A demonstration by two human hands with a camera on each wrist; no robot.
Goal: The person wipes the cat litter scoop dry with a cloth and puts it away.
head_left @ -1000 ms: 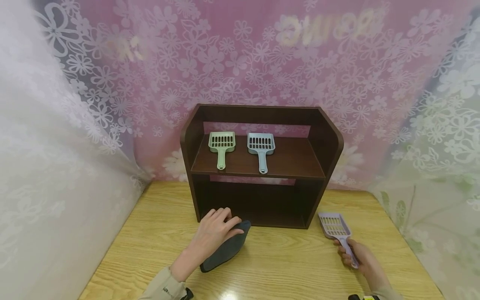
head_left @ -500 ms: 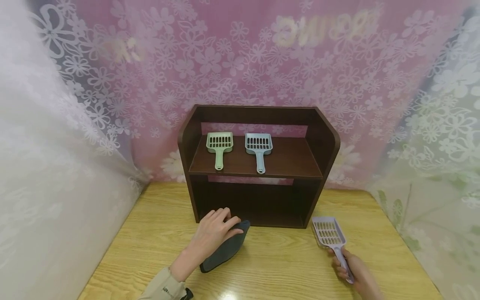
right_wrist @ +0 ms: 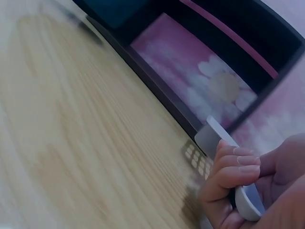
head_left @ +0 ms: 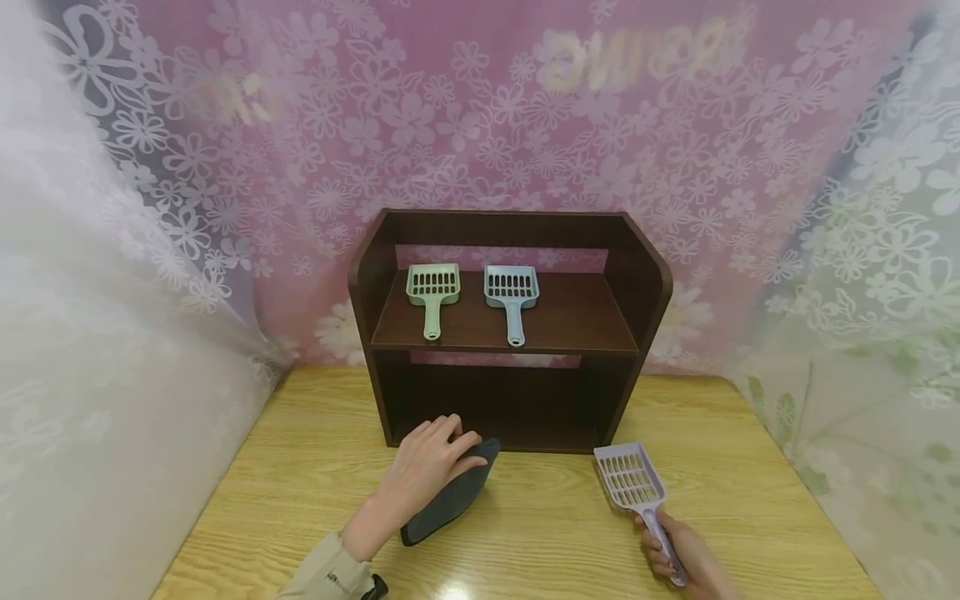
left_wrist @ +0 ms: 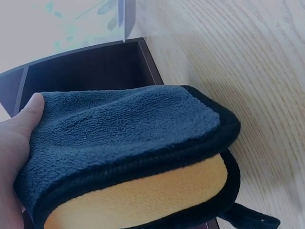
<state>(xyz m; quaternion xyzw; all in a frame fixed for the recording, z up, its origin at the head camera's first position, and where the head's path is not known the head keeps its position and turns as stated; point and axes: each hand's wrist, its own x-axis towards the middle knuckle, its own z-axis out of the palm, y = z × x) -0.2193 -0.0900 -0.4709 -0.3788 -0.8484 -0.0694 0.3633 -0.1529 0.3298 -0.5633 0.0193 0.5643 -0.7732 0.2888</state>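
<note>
My left hand (head_left: 432,467) pinches a folded cloth (left_wrist: 119,129), dark blue-grey outside and yellow inside with black edging, in front of the shelf's left part. In the left wrist view the thumb lies on its blue side. On the right, the fingers of my right hand (head_left: 678,550) curl round the handle of a lilac slotted litter scoop (head_left: 630,477), held over the table near the shelf's right front corner. A green litter scoop (head_left: 432,287) and a light blue litter scoop (head_left: 512,287) lie side by side on the upper shelf, handles toward me.
The dark brown two-tier shelf (head_left: 592,312) stands at the back of the wood-grain table (head_left: 525,533). A pink flowered curtain (head_left: 480,125) hangs behind it, with pale curtains at both sides.
My right hand has moved left and toward me with the lilac scoop, bringing it nearer the shelf's right front corner. The left hand stays in place with the cloth.
</note>
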